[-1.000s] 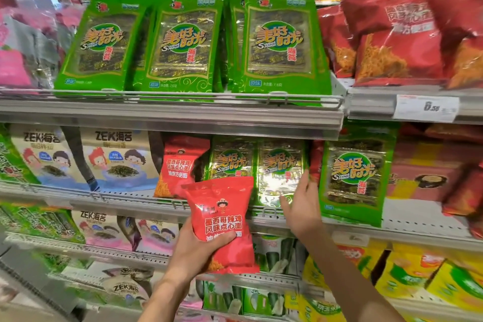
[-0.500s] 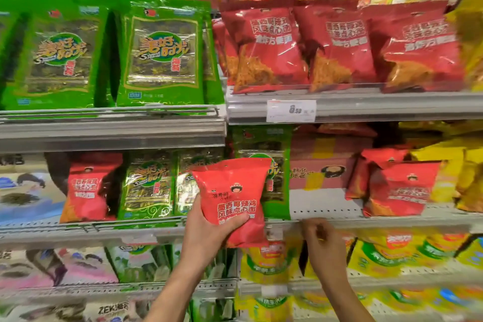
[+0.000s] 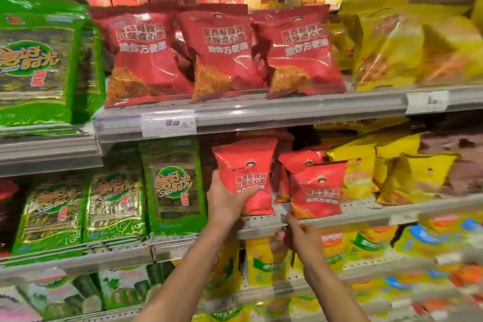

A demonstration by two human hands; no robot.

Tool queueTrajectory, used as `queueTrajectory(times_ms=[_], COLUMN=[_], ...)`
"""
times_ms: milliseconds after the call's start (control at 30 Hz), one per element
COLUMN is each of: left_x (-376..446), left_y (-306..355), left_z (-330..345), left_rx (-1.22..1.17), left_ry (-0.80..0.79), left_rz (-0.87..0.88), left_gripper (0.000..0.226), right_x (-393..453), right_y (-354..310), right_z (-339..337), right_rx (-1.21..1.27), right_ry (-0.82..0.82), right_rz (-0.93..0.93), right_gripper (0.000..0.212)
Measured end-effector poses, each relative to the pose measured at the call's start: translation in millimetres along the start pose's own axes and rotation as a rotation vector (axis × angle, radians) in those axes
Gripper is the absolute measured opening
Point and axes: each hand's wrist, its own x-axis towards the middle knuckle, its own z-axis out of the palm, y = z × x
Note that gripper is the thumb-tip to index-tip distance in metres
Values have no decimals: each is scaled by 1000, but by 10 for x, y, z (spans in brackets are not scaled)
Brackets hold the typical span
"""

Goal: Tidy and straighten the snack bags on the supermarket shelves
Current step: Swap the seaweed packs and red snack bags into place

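At frame centre our left hand (image 3: 226, 200) is gripping a red snack bag (image 3: 245, 178) upright on the middle shelf (image 3: 366, 214), while our right hand (image 3: 300, 236), fingers curled, is touching the shelf's front edge; whether it is pinching anything we cannot tell.

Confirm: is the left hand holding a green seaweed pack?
No, the left hand grips a small red snack bag at the middle shelf.

Bright overhead store light; glare on glossy bags; heavy motion blur, edges smeared, wide-angle distortion.
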Motion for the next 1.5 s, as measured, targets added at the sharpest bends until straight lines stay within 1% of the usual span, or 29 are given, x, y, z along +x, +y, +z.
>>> queueTrajectory(times_ms=[67, 133, 300, 367, 433, 533, 667, 733, 800, 900, 1000, 1067, 1167, 1233, 1300, 1333, 1367, 1433, 1500], left_x=[79, 128, 120, 102, 98, 88, 30, -45, -158, -384, -614, -726, -818, -837, -827, -809, -791, -749, -705], left_y=[-86, -162, -206, -191, -180, -202, -209, -197, -182, -225, -320, -405, -538, -625, -716, -765, -817, -937, -1060], left_z=[82, 123, 173, 181, 190, 211, 176, 107, 1, -203, -470, -704, -1107, -1382, -1662, -1805, -1945, -2217, -2452], left_rx=[18, 11, -175, -204, -184, -160, -42, 92, 281, 488, 530, 553, 594, 626, 687, 728, 763, 801, 863], left_ry=[-4, -45, -232, -314, -386, -436, -439, -442, -435, -395, -352, -311, -221, -150, -78, -48, -27, -1, 8], left_rz=[-33, -66, -127, -171, -214, -224, -131, -75, 22, 221, 349, 387, 400, 389, 397, 409, 424, 444, 440], left_gripper=[75, 76, 59, 53, 48, 41, 37, 43, 48, 38, 30, 33, 40, 45, 44, 42, 40, 37, 37], right_x=[34, 65, 101, 108, 107, 120, 99, 74, 25, -80, -183, -249, -352, -362, -329, -301, -267, -224, -205], right_y=[25, 52, 114, 132, 140, 155, 153, 136, 136, 187, 179, 122, 28, -33, -124, -173, -212, -297, -343], right_z=[-25, -54, -100, -96, -90, -92, -76, -65, -33, 76, 270, 446, 783, 1057, 1346, 1480, 1600, 1797, 1921], right_rx=[6, -12, -88, -96, -89, -63, -36, -25, -26, -118, -190, -230, -227, -219, -173, -131, -95, -100, -142], right_ry=[-30, -43, -58, -64, -72, -72, -68, -52, -27, 39, 98, 104, 9, -39, -82, -119, -164, -216, -231], right_rz=[3, 0, -27, -30, -30, -12, -10, -23, -59, -167, -302, -433, -543, -549, -499, -451, -397, -314, -287], right_gripper=[44, 47, 55, 57, 60, 55, 55, 56, 61, 65, 62, 62, 55, 37, 16, 18, 25, 43, 47])
